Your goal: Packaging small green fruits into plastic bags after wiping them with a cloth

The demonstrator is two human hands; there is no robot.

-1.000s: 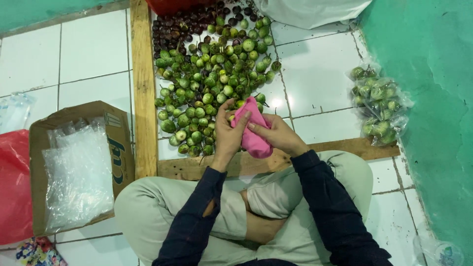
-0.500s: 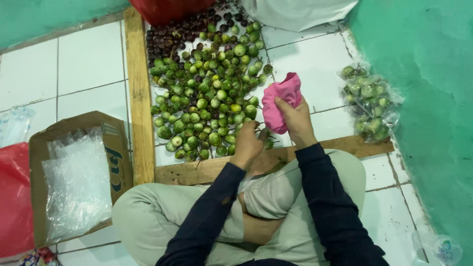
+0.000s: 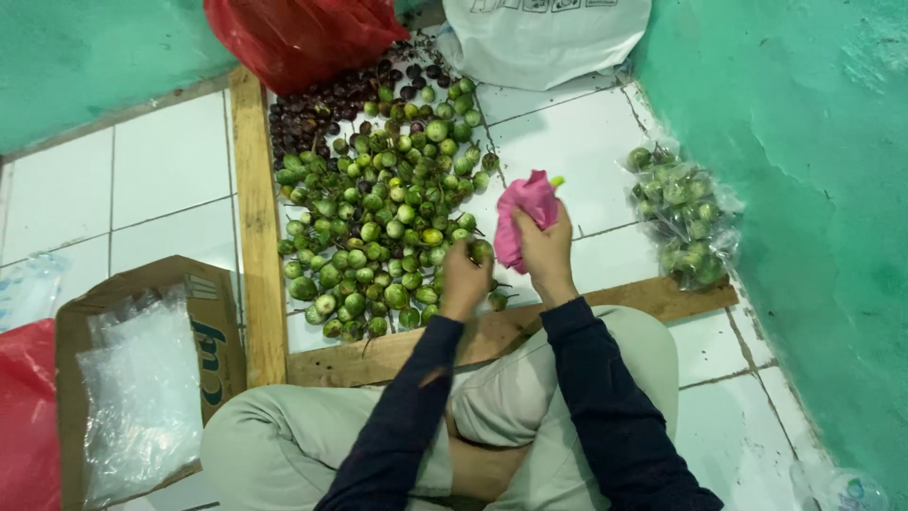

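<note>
A big heap of small round green eggplants [image 3: 388, 227] lies on the white tiled floor, with dark purple ones [image 3: 312, 114] at its far left. My right hand [image 3: 547, 248] grips a crumpled pink cloth [image 3: 528, 210] just right of the heap, with a green fruit tip showing above the cloth. At the heap's near right edge my left hand [image 3: 465, 276] closes its fingers around one green eggplant [image 3: 480, 250]. I sit cross-legged in beige trousers and dark sleeves.
Wooden planks [image 3: 253, 227] frame the heap on the left and near side. A cardboard box [image 3: 142, 378] of clear plastic bags stands at left. Clear bags filled with green eggplants [image 3: 683, 216] lie by the green wall. A red bag [image 3: 303, 33] and a white sack [image 3: 544, 38] sit beyond.
My right hand carried the pink cloth rightward off the heap. My left hand let go of the cloth and dropped to the heap's near edge, closing on a green eggplant.
</note>
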